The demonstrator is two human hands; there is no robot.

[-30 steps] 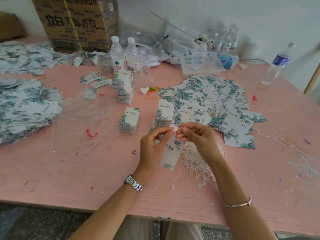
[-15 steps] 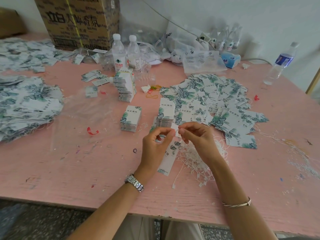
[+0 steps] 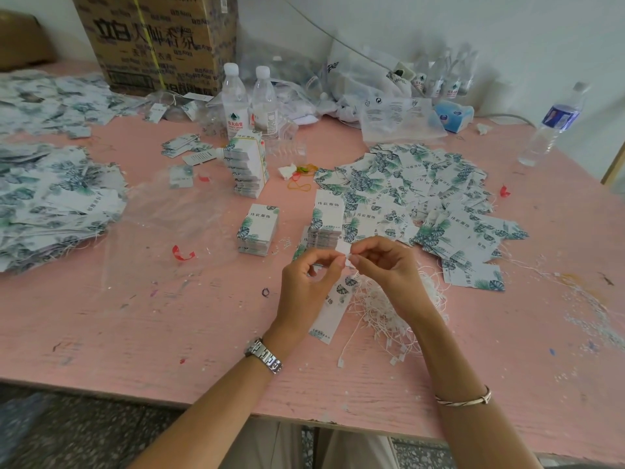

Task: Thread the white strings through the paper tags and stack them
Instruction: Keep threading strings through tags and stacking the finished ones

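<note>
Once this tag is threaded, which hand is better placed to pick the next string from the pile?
Right. The right hand is directly over the white strings. The left hand pinches the hanging paper tag and is farther from them.

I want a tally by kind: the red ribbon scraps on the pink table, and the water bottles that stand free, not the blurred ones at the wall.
Red ribbon scraps: 3
Free-standing water bottles: 3
Total: 6
</note>
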